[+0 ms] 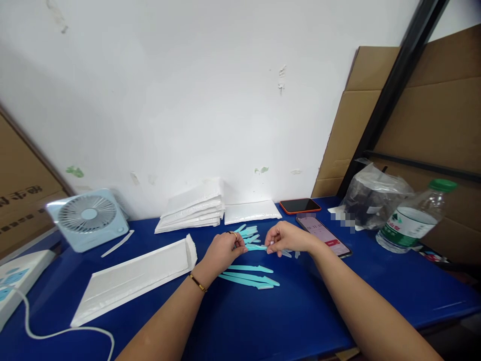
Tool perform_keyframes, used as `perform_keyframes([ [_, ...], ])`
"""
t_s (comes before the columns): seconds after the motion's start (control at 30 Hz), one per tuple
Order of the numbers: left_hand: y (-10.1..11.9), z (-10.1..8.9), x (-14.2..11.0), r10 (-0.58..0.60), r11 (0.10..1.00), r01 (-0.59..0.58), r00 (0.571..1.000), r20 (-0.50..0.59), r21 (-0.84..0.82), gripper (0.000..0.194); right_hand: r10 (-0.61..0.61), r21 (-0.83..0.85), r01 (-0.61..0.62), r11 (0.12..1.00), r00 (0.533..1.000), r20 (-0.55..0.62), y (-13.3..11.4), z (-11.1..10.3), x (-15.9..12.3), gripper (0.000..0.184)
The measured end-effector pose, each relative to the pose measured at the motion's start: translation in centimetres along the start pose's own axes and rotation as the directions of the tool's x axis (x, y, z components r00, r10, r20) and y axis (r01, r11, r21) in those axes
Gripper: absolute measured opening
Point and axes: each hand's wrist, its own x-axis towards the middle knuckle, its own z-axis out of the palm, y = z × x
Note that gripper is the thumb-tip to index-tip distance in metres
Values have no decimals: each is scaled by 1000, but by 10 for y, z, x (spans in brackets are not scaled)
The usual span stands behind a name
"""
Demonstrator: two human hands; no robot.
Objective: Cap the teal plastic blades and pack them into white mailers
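Both hands meet over the middle of the blue table (285,311). My left hand (222,250), with a ring and a thin bracelet, is closed round a bunch of several light-teal plastic strips (248,233). My right hand (286,237) pinches the other end of one teal strip (256,247) held between the two hands. Three more teal strips (250,276) lie flat on the table just below the hands. A few small pale bits lie under the right hand.
A long white padded envelope (135,278) lies open at the left. A stack of white envelopes (193,206) sits by the wall. Also there: a small blue fan (88,218), two phones (323,233), a water bottle (415,218), a plastic bag (372,195), cardboard right.
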Motion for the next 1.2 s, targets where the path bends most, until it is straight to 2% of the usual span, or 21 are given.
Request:
perform_keyframes([
  [0.07,0,0,1,16,999,-16,1000,-23,40,17,-29,39,31,999,998,-53,-1,6,5,29],
  [0.13,-2,0,2,2,995,7,995,-96,101,14,-52,57,59,997,991,-124,-2,9,9,33],
  [0.23,-4,-1,1,-19,989,48,979,-202,139,24,-69,-72,53,996,970,-233,-3,2,5,32],
  [0.27,-3,-2,0,-9,991,33,983,-185,127,26,-78,-154,40,987,965,-251,-3,-2,2,28],
  [0.33,-2,-2,-2,45,996,-39,997,-65,84,24,-79,-322,4,947,972,-222,-3,-12,-7,20],
  [0.43,2,-1,-5,133,988,-142,983,129,57,23,49,-481,-90,872,994,-97,-2,-19,-16,14],
  [0.5,4,2,-6,135,986,-151,972,191,72,18,107,-544,-130,829,991,-75,0,-17,-15,10],
  [0.6,5,5,-6,91,992,-107,974,209,64,11,15,-620,-74,781,995,-99,1,-9,-8,10],
  [0.67,3,5,-5,43,998,-51,984,170,42,12,-60,-601,-19,799,992,-112,1,-5,-4,9],
  [0.77,-1,3,-4,-41,999,42,996,79,-13,15,-88,-449,25,893,989,-121,1,-6,-5,10],
  [0.87,-6,2,-2,-69,978,81,995,70,-195,20,-119,-305,67,950,981,-155,2,-9,-8,10],
  [1.0,-12,0,1,-109,855,169,983,148,-491,27,-217,-279,138,950,936,-277,2,-11,-6,15],
  [1.1,-14,-3,3,-158,823,204,979,132,-530,31,-315,-265,234,936,890,-329,-2,-9,-4,20],
  [1.2,-15,-5,2,-172,826,211,977,124,-522,32,-358,-232,290,929,862,-358,-7,-7,-3,22],
])
